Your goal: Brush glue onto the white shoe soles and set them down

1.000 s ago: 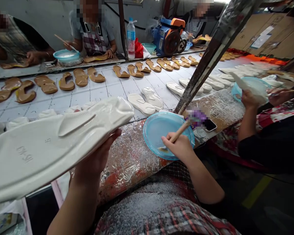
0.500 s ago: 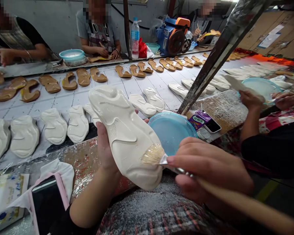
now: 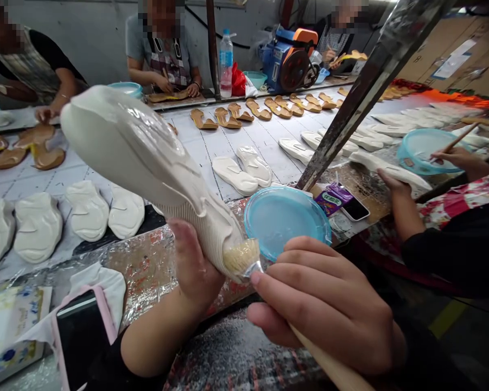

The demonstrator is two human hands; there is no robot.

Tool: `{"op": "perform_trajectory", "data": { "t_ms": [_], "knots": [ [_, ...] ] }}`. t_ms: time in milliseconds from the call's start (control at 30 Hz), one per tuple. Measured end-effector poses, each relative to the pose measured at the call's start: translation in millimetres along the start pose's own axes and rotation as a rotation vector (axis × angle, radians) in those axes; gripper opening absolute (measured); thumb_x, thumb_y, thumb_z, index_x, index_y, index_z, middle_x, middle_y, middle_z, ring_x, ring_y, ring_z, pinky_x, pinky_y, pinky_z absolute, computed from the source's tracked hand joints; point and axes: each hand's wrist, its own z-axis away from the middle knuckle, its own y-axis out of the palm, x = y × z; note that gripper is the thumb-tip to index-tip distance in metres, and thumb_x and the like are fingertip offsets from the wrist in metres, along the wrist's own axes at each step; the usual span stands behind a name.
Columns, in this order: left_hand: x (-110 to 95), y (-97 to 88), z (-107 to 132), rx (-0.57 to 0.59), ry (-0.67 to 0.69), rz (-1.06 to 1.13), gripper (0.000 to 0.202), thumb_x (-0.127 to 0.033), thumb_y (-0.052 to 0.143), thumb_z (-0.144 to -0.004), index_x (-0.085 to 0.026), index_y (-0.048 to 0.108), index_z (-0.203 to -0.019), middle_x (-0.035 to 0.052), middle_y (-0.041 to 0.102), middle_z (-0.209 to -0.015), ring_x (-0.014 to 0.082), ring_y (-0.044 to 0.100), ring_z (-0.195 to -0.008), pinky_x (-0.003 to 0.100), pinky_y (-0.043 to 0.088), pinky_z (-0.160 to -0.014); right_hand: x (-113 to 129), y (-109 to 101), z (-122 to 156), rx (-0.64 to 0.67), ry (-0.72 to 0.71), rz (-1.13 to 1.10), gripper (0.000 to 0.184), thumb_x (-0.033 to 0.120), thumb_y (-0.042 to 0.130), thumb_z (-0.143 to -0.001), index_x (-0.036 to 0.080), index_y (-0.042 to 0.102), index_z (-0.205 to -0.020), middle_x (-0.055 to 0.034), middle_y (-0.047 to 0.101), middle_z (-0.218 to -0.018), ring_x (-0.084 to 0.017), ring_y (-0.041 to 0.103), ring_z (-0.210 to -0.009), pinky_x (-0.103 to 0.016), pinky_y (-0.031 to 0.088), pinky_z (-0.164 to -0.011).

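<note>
A white shoe sole (image 3: 146, 157) with a ribbed side wall is gripped in my left hand (image 3: 195, 266), tilted so its far end rises to the upper left. My right hand (image 3: 325, 298) closes round the wooden handle of a brush (image 3: 242, 258). The pale bristles press against the near end of the sole, by its side wall. Just beyond my right hand sits a round blue tub (image 3: 287, 220) holding a pale liquid.
Several white soles (image 3: 36, 228) line the near side of the belt (image 3: 187, 146); tan soles (image 3: 260, 108) run along its far side. A slanted metal post (image 3: 350, 103) rises right of the tub. A phone (image 3: 85, 336) lies front left. At right, a co-worker's hands (image 3: 397, 184) hold a sole and brush.
My left hand has turned the sole onto its side and raised its far end. The brush has shifted slightly left, from the sole's broad face to its edge.
</note>
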Motion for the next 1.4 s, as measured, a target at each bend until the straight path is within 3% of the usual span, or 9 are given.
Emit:
{"op": "perform_trajectory", "data": {
  "t_ms": [133, 333, 500, 633, 800, 933, 1067, 1233, 1400],
  "knots": [
    [-8, 15.8, -5, -0.204, 0.3, -0.007, 0.044, -0.041, 0.039, -0.108, -0.032, 0.05, -0.15, -0.0146, 0.041, -0.162, 0.0152, 0.021, -0.158, 0.025, 0.024, -0.129, -5, 2, 11, 0.0, -0.043, 0.036, 0.009, 0.014, 0.067, -0.094, 0.006, 0.069, -0.091, -0.0057, 0.073, -0.07, -0.015, 0.068, -0.064, -0.033, 0.056, -0.067],
    [-7, 24.9, -17, -0.204, 0.26, 0.064, 0.058, -0.053, 0.016, -0.109, -0.033, 0.055, -0.148, -0.0109, 0.053, -0.154, 0.0158, 0.03, -0.155, 0.028, 0.032, -0.126, -7, 9, 18, 0.018, -0.081, 0.151, 0.008, 0.012, 0.072, -0.091, 0.005, 0.069, -0.094, -0.0056, 0.072, -0.073, -0.017, 0.068, -0.067, -0.035, 0.054, -0.066],
    [-8, 4.8, -35, -0.264, 0.323, 0.059, 0.063, -0.049, 0.009, -0.11, -0.032, 0.06, -0.142, -0.0091, 0.053, -0.155, 0.0182, 0.028, -0.156, 0.035, 0.028, -0.127, -22, 12, 24, 0.013, -0.081, 0.205, 0.004, 0.007, 0.073, -0.089, 0.007, 0.069, -0.089, -0.0054, 0.07, -0.07, -0.017, 0.065, -0.064, -0.035, 0.054, -0.064],
    [-15, -13.4, -37, -0.084, 0.141, 0.142, 0.062, -0.065, 0.032, -0.102, -0.023, 0.071, -0.126, 0.009, 0.072, -0.129, 0.0371, 0.056, -0.136, 0.055, 0.049, -0.111, -39, -5, 18, 0.018, -0.036, -0.057, 0.006, 0.016, 0.07, -0.094, 0.01, 0.07, -0.096, -0.0036, 0.07, -0.072, -0.013, 0.064, -0.064, -0.03, 0.054, -0.064],
    [-17, -8.2, -21, 0.241, -0.067, 0.193, 0.064, -0.07, 0.039, -0.097, -0.024, 0.073, -0.126, 0.0098, 0.072, -0.13, 0.0364, 0.071, -0.112, 0.05, 0.062, -0.09, -51, -7, -5, -0.091, -0.046, -0.228, 0.007, 0.019, 0.073, -0.092, 0.014, 0.07, -0.095, -0.004, 0.072, -0.075, -0.013, 0.069, -0.067, -0.028, 0.054, -0.065],
    [-16, -8.9, -26, 0.117, -0.144, 0.222, 0.071, -0.07, 0.033, -0.098, -0.016, 0.068, -0.129, 0.0136, 0.064, -0.142, 0.0394, 0.055, -0.136, 0.053, 0.057, -0.101, -41, 10, 2, -0.116, -0.058, -0.125, 0.022, 0.023, 0.057, -0.101, 0.014, 0.064, -0.082, -0.0035, 0.064, -0.061, -0.014, 0.06, -0.054, -0.031, 0.049, -0.056],
    [-14, -17.9, -34, -0.007, -0.119, 0.19, 0.072, -0.069, 0.04, -0.097, -0.011, 0.066, -0.13, 0.0179, 0.063, -0.142, 0.0385, 0.041, -0.148, 0.053, 0.047, -0.114, -26, 13, 18, -0.093, 0.063, -0.334, 0.032, 0.031, 0.05, -0.106, 0.013, 0.064, -0.084, -0.0012, 0.062, -0.058, -0.011, 0.059, -0.051, -0.029, 0.048, -0.056],
    [-13, -17.2, -33, 0.051, -0.111, 0.203, 0.072, -0.071, 0.044, -0.094, -0.012, 0.066, -0.129, 0.0176, 0.063, -0.141, 0.0378, 0.042, -0.147, 0.052, 0.045, -0.116, -22, 16, 21, -0.206, 0.042, -0.267, 0.028, 0.027, 0.054, -0.103, 0.013, 0.064, -0.081, -0.0026, 0.063, -0.058, -0.012, 0.06, -0.052, -0.028, 0.048, -0.056],
    [-10, 1.4, -29, -0.022, -0.104, 0.206, 0.064, -0.068, 0.038, -0.098, -0.017, 0.072, -0.117, 0.0123, 0.076, -0.115, 0.0384, 0.055, -0.136, 0.055, 0.047, -0.112, -25, 14, 8, -0.176, 0.13, -0.45, 0.033, 0.032, 0.053, -0.105, 0.013, 0.064, -0.082, -0.0012, 0.063, -0.06, -0.009, 0.059, -0.054, -0.026, 0.049, -0.059]
  ]
}}
